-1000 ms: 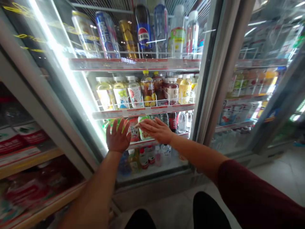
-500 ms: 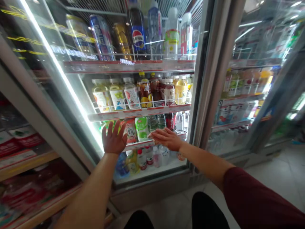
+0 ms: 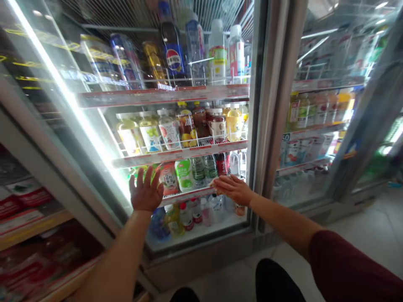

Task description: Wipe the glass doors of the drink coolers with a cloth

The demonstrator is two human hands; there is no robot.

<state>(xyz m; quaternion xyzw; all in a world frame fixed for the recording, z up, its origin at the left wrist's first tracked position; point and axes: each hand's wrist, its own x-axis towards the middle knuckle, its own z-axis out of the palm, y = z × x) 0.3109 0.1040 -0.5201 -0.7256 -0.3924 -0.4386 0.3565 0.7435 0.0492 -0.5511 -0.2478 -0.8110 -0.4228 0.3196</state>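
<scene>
My left hand has its fingers spread, palm toward the glass door of a lit drinks fridge, and seems to rest on the glass. It holds nothing. My right hand lies nearly flat at the same door, fingers together, over what looks like a small white cloth; only a whitish edge shows at the fingertips. Behind the glass, near my hands, stand a red-labelled drink bottle, a green-labelled bottle and a dark cola bottle.
Higher fridge shelves hold tea bottles, a Pepsi bottle and tall cans. A metal door frame runs along the right, with another drinks fridge beyond it. Packaged goods fill a shelf at the left.
My right hand has slid to the right across the glass, from before the clear bottles toward the cola bottle. My left hand stays spread in about the same place. The view has shifted slightly.
</scene>
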